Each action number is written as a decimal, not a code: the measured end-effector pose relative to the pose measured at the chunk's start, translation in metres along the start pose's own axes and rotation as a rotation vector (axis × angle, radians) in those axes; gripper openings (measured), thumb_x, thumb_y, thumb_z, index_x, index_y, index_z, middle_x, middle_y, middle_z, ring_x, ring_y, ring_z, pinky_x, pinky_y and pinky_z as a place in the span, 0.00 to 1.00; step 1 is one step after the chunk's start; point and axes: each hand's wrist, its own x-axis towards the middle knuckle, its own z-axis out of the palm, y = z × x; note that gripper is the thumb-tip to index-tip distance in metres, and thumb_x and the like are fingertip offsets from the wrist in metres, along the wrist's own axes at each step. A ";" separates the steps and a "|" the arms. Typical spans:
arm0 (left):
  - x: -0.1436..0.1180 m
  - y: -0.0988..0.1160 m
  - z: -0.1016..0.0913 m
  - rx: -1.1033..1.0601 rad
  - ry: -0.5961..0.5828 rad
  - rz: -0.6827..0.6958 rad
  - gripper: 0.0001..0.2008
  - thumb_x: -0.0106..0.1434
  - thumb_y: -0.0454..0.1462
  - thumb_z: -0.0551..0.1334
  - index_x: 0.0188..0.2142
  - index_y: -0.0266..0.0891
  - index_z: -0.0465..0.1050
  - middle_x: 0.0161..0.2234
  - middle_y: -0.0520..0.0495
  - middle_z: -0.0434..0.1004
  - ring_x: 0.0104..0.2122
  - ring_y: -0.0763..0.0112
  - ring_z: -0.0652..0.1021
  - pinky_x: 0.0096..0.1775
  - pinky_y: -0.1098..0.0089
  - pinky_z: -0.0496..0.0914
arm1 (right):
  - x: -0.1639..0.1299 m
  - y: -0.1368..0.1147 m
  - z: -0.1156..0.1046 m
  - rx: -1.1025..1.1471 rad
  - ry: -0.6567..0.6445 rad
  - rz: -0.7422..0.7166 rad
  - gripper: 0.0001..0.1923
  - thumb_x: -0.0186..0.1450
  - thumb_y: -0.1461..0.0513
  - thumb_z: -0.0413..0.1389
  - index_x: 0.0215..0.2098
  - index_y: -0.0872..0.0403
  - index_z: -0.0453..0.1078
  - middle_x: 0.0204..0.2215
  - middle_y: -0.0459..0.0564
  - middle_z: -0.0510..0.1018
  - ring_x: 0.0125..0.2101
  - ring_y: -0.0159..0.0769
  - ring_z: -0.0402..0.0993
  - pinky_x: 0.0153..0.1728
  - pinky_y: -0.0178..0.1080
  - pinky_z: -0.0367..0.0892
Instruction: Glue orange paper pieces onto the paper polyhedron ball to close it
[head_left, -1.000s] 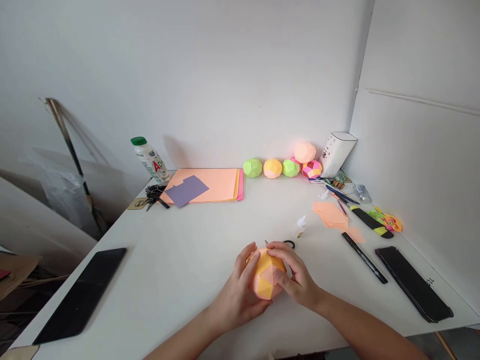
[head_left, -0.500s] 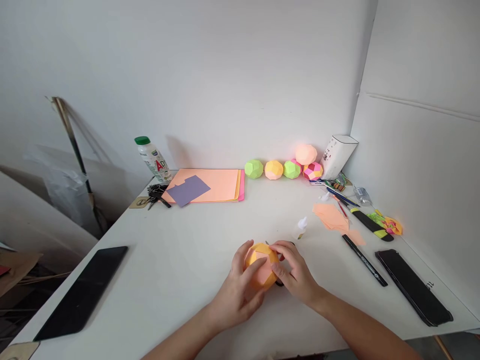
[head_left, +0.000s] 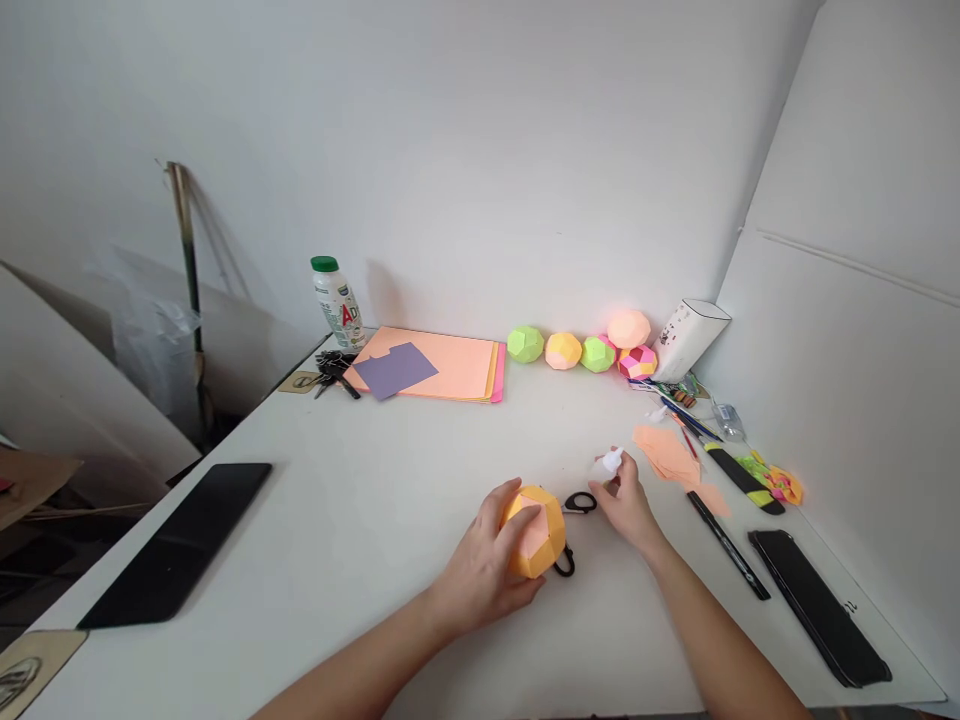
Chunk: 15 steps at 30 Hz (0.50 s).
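Our paper ball (orange and peach facets) sits on the white table, near its front edge. A second ago both hands cupped it; now only our left hand wraps it from the left, fingers curled round its side. Our right hand has let go and moved off to the right, its fingertips closing on a small white glue bottle. It looks as though gluing comes next. The ball is near round, with no real long axis; the bottle's nozzle tilts up and leftward. Black scissors lie between the hands, partly under the ball.
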 end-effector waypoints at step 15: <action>0.003 0.011 -0.010 0.070 0.036 -0.005 0.35 0.50 0.34 0.68 0.55 0.42 0.56 0.59 0.32 0.55 0.56 0.45 0.65 0.48 0.48 0.72 | 0.012 -0.159 -0.059 0.048 -0.023 -0.279 0.21 0.52 0.53 0.67 0.42 0.48 0.70 0.40 0.50 0.73 0.40 0.42 0.71 0.39 0.41 0.70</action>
